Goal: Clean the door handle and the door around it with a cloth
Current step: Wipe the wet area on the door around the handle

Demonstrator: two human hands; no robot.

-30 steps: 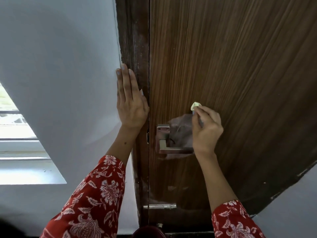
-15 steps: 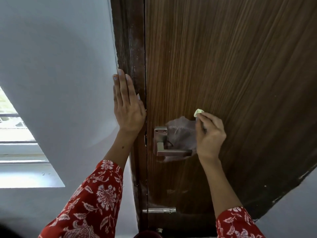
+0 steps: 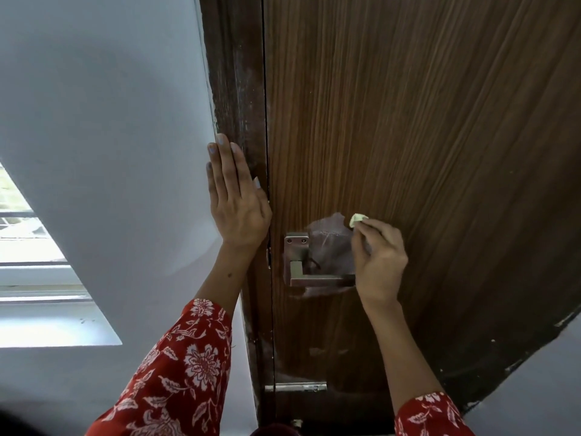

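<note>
A brown wood-grain door (image 3: 408, 136) fills the right of the view. Its square steel lever handle (image 3: 314, 280) sits on a steel plate (image 3: 296, 248) near the door's left edge. A wiped, smeared patch (image 3: 330, 247) shows on the wood just above the lever. My right hand (image 3: 379, 262) is closed on a small pale yellow-green cloth (image 3: 356, 219), whose tip sticks out above the fingers, pressed to the door right of the patch; it covers the lever's free end. My left hand (image 3: 235, 199) lies flat, fingers together, on the dark door frame (image 3: 235, 89) and wall edge.
A white wall (image 3: 110, 121) lies left of the frame, with a bright window (image 3: 37, 278) at the lower left. A metal latch strip (image 3: 295, 387) crosses the door edge below the handle. Grey wall (image 3: 534, 388) shows at the lower right.
The view has shifted a little, so both hands and the handle sit lower in frame. My right hand stays on the cloth by the smeared patch. My left hand stays on the frame.
</note>
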